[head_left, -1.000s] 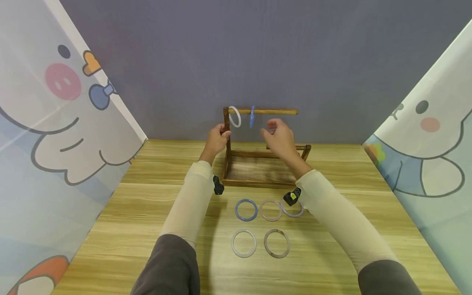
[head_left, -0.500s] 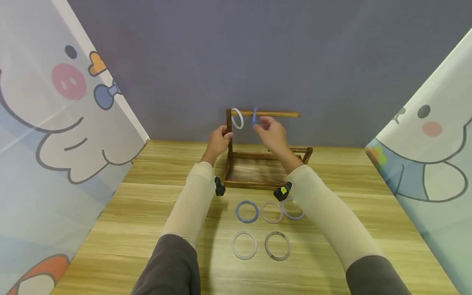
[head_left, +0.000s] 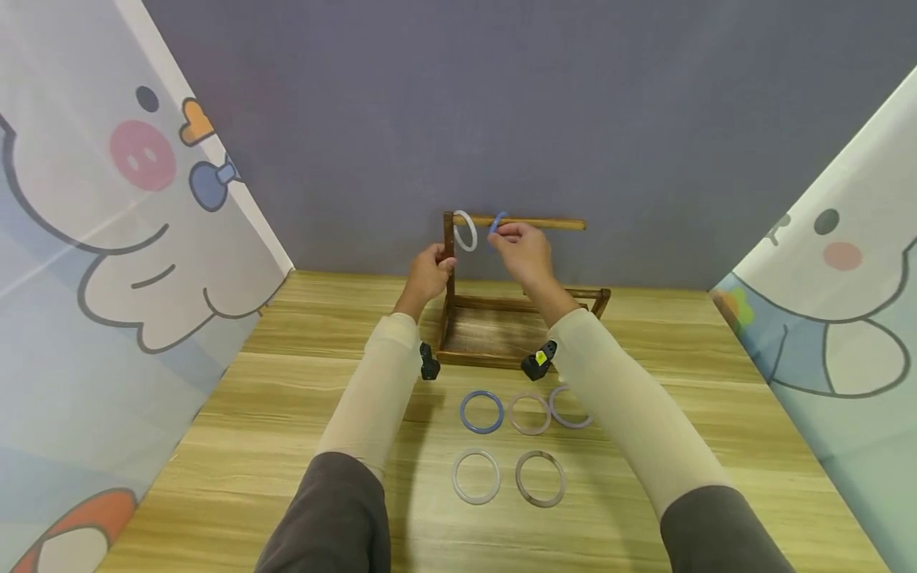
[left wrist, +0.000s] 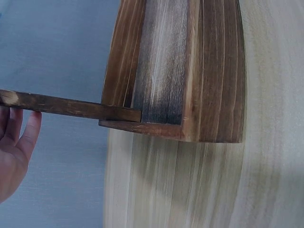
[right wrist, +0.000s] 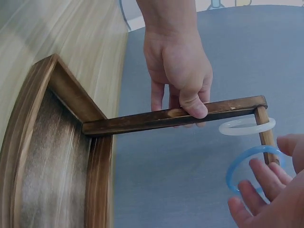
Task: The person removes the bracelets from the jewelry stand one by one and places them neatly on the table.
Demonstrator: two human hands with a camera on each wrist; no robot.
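Observation:
My left hand (head_left: 427, 273) grips the dark upright post (right wrist: 147, 122) of a wooden bangle rack, thumb on the near face and fingers behind. From the post's top a lighter wooden bar (head_left: 552, 224) runs out to the right. A white bangle (right wrist: 237, 131) hangs on this bar close to the post. Farther along it hangs a light blue bangle (right wrist: 251, 150), which my right hand (head_left: 526, 253) pinches between thumb and fingers, tilting it. In the right wrist view, the right hand's fingers overlap the blue ring's lower side.
Below the bar is the rack's tray base (head_left: 487, 360), with a shorter, lower bar (head_left: 587, 294) at its right. In front lie a blue bangle (head_left: 481, 430), a pink one, a purple one (head_left: 572, 426) partly behind the right sleeve, a whitish one (head_left: 476, 501) and a grey-brown one (head_left: 540, 504).
My right hand has moved left to the light blue bangle and taken hold of it; the bangle now tilts. The left hand stays on the post. The view has shifted slightly.

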